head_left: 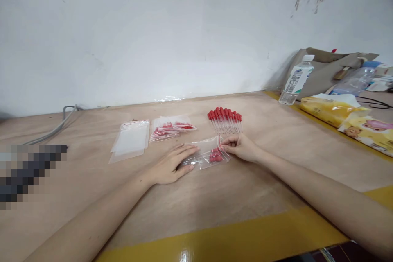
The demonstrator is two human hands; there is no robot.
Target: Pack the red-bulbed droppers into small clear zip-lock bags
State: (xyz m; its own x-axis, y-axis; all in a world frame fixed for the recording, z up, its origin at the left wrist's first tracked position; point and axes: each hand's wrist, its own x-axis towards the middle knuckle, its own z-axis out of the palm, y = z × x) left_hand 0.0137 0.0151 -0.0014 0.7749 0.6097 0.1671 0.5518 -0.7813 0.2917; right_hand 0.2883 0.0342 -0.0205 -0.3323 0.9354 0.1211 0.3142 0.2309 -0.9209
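A clear zip-lock bag with red-bulbed droppers inside lies flat on the table in front of me. My left hand rests over the bag's left end, fingers stretched out. At the other end, my right hand pinches the bag's edge near its red zip line. Just beyond, a row of loose droppers has red rubber bulbs pointing away and clear tubes toward me. Filled bags holding red-bulbed droppers are piled behind my left hand. Left of them lie flat, unfilled zip-lock bags in a stack.
A water bottle stands at the back right before a grey bag. Yellow tissue packs lie along the right side. A grey cable and a blurred-out dark object are at left. Yellow tape borders the table's front edge.
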